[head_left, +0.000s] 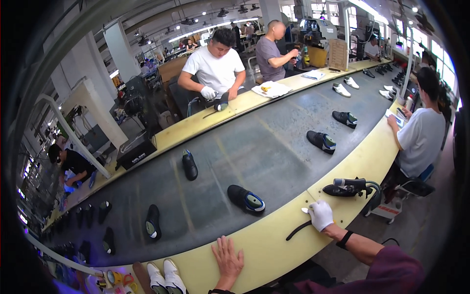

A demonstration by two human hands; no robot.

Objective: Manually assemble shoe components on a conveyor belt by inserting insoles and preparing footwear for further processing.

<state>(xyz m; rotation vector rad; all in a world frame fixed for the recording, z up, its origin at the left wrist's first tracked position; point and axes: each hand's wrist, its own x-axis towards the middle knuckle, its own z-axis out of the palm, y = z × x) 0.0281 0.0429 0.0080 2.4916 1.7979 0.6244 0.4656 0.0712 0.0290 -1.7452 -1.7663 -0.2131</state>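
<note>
My left hand [228, 259] is bare and lies flat on the yellow bench edge [274, 245], fingers apart and holding nothing. My right hand [321, 215], in a white glove, is closed low over the bench. A small pale tip sticks out on its left, and a black curved strip [298, 229] runs from under it; what the fingers grip is hidden. Beyond the glove rests a black hand tool with a silver barrel [350, 186] and a hose. On the conveyor, a black shoe [246, 198] with a green insole is the nearest one.
The grey conveyor belt [279, 142] carries several black shoes and white shoes [341, 90]. White shoes [169, 277] stand left of my left hand, near tape and scissors. Across the belt, a co-worker [215, 68] handles a shoe; another person [426, 127] sits at right. A black box [137, 149] stands opposite.
</note>
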